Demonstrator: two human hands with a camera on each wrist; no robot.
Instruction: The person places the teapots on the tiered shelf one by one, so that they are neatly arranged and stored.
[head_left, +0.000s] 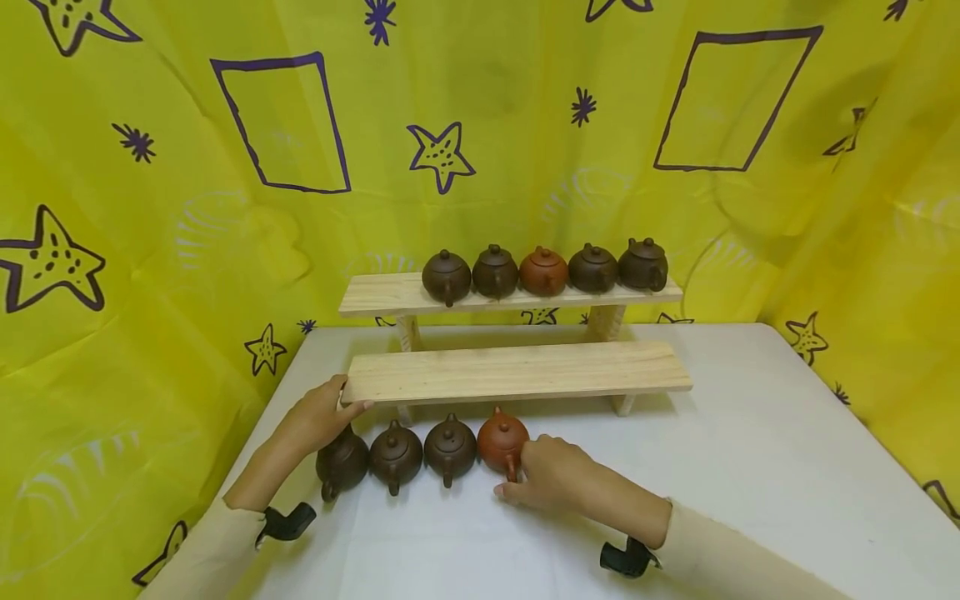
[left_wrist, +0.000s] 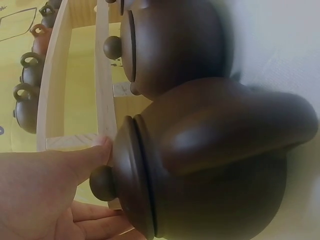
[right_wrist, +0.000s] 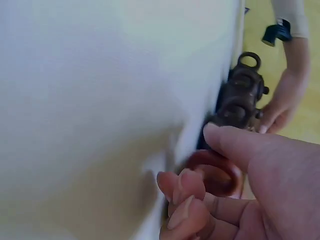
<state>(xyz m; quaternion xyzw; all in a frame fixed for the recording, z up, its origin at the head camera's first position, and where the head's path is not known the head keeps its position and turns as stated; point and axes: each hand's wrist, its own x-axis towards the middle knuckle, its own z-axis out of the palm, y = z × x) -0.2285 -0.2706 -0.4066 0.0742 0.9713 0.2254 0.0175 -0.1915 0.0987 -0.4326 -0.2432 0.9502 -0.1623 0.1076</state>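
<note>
My left hand (head_left: 318, 417) grips the left end of the lower wooden shelf (head_left: 517, 372). In the left wrist view its thumb (left_wrist: 95, 152) lies against the board's edge, with the other fingers behind a dark brown teapot (left_wrist: 215, 200). My right hand (head_left: 558, 475) is beside a reddish-brown teapot (head_left: 501, 435), the rightmost of the front row. In the right wrist view, that pot's loop handle (right_wrist: 232, 187) shows between the spread thumb and bent fingers, which do not close on it. Dark brown teapots (head_left: 450, 450) stand upright to its left, handles toward me.
On the upper wooden shelf (head_left: 375, 292) several teapots stand in a row, one reddish-brown (head_left: 543, 273) among dark ones. A white cloth (head_left: 787, 467) covers the table. Yellow patterned curtains (head_left: 510, 100) hang behind and at both sides.
</note>
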